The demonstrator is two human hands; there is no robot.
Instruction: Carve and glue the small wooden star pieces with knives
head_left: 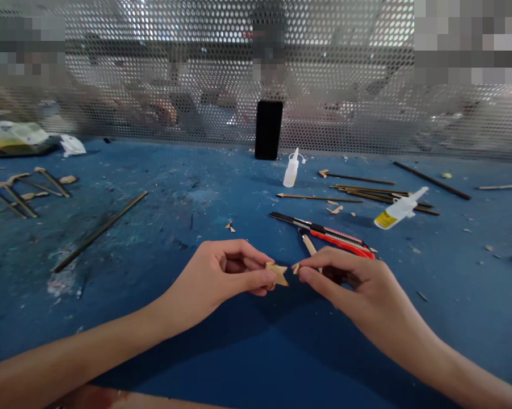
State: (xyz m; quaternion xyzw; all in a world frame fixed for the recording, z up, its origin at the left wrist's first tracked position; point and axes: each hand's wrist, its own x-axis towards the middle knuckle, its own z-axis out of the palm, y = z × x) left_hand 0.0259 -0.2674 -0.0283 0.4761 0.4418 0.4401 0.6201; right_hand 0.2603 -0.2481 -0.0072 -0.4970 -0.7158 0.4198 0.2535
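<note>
My left hand [232, 270] pinches a small tan star-shaped piece [280, 274] between thumb and fingers, its points facing right. Just right of it, my right hand [349, 275] grips a tiny tan chip [296, 268] at its fingertips. A narrow gap separates the chip from the star. Beyond the right hand lie a red utility knife [343, 241] and a tool with a pale wooden handle [309, 244], partly hidden by the fingers.
A small glue bottle [291, 170] stands upright; another glue bottle [398, 211] tilts near thin brown sticks [375, 193]. A black phone [268, 130] leans against the perforated metal screen [213, 122]. One long stick [102, 230] and several stick-and-chip pieces [17, 196] lie left on the blue table [153, 255].
</note>
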